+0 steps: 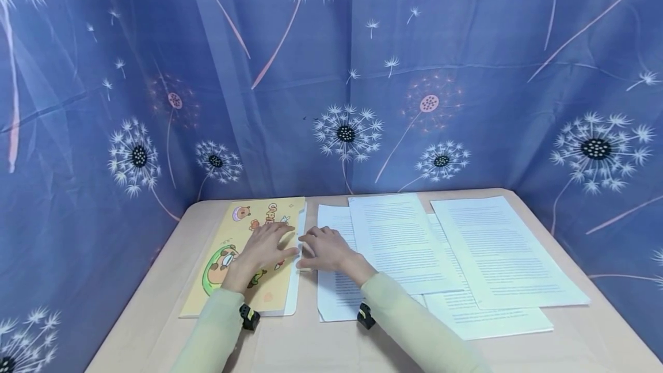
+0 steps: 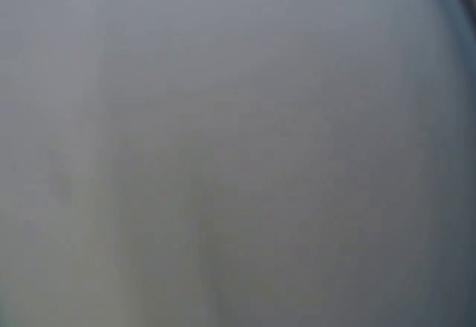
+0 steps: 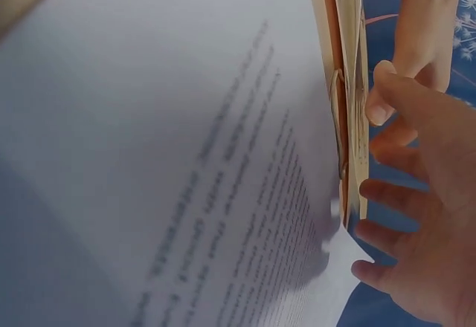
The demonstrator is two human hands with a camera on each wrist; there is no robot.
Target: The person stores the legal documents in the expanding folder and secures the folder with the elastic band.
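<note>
A yellow folder [image 1: 243, 295] with cartoon animals on its cover lies closed at the left of the table, white sheets or tabs showing along its right edge. Over that edge is my left hand [image 1: 263, 247], fingers loosely bent and thumb toward the right. Facing it, my right hand [image 1: 331, 251] is held just right of the folder's edge, fingers spread and slightly bent. In the right wrist view the right hand [image 3: 431, 201] shows nothing in its grasp, and the folder's layered edge [image 3: 349, 104] stands beside the fingertips. The left wrist view is a blurred pale surface.
Several printed sheets overlap on the right: one [image 1: 399, 235] partly under my right forearm, another [image 1: 507, 252] farther right, and a lower one [image 1: 492, 318] near the front. A blue dandelion-print curtain [image 1: 290, 114] surrounds the beige table [image 1: 311, 344] at back and sides.
</note>
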